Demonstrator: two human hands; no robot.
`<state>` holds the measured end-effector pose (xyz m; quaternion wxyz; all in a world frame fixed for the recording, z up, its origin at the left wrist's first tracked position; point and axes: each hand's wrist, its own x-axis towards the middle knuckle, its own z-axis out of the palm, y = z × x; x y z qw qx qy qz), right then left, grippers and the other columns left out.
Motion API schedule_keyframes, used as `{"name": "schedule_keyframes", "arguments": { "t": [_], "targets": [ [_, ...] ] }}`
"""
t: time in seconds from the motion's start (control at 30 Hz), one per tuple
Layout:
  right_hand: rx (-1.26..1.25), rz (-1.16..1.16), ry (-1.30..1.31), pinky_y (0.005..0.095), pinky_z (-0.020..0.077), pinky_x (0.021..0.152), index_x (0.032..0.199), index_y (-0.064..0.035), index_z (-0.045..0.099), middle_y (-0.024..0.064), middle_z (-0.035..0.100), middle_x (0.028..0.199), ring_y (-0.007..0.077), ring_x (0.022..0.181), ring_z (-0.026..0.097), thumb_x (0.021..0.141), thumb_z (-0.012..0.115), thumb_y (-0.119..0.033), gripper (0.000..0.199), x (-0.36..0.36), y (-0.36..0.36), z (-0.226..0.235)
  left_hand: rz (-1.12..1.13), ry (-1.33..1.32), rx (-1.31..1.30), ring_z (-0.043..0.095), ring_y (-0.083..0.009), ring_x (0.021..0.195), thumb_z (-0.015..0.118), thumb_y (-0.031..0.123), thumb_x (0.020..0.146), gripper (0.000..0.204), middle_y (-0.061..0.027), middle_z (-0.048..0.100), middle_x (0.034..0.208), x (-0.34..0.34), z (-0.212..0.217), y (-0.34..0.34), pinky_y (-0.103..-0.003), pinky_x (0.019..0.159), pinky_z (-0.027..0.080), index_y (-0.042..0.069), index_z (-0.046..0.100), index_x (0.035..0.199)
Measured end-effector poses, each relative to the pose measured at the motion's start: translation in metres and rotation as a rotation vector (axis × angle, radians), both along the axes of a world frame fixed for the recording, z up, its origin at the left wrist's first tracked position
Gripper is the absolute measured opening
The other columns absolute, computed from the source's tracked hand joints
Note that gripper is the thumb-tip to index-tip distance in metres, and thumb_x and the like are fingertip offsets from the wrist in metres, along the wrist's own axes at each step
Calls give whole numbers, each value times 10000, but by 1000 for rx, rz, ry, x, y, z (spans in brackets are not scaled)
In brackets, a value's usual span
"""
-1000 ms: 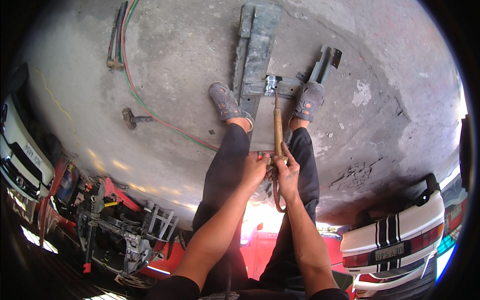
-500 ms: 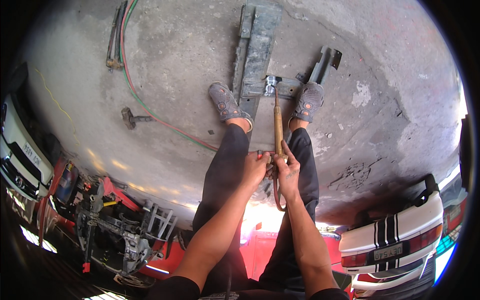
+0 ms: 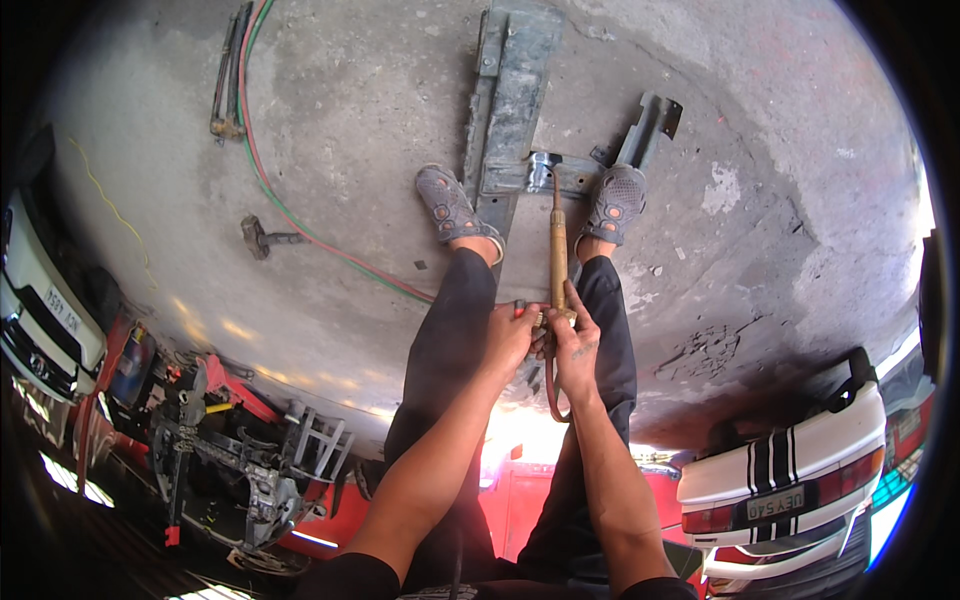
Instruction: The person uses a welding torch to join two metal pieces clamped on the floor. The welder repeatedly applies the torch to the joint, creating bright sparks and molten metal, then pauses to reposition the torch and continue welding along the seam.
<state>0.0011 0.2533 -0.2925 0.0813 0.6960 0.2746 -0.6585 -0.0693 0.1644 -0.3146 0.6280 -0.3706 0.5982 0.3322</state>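
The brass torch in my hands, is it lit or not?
Cannot tell. No flame shows at the tip of the brass torch, which points at the grey metal bracket.

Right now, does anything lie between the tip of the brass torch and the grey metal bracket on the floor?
Nothing visible does: the brass cutting torch, held by both hands, points straight at the grey metal bracket.

Vehicle repair yard: stained concrete floor; cars parked left and right; gas hoses, hammer, steel channel parts lay far.
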Motion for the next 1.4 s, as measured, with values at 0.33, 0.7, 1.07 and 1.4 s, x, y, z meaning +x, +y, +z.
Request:
{"name": "schedule_keyframes", "arguments": {
  "t": [0.33,0.7,1.07,1.4],
  "targets": [
    [-7,66,4,250,481,517,1536,80,425,66,683,811,99,580,595,1008,608,-141,601,2,5,-1,-10,34,0,622,-117,691,603,159,1049,232,-65,698,879,-2,2,4,-301,561,501,-34,723,1091],
    [-36,121,-37,244,499,535,1503,89,475,47,662,820,78,609,589,996,675,-149,594,14,-5,4,-144,-19,-78,667,-162,697,612,183,1023,243,-97,691,853,4,0,-1,-328,580,516,-39,691,1081],
    [4,109,6,241,462,514,1515,87,458,29,633,752,71,572,548,1001,697,-157,616,17,-9,-4,-84,4,-37,673,-154,719,590,168,1040,260,-84,707,859,3,1,0,-316,610,516,-37,729,1123],
    [-14,102,-21,239,459,515,1506,84,472,26,635,753,70,577,549,1001,712,-193,624,10,-6,2,-83,2,-41,669,-146,720,588,161,1042,259,-78,707,863,3,1,1,-304,608,507,-33,731,1135]
  ]
}}
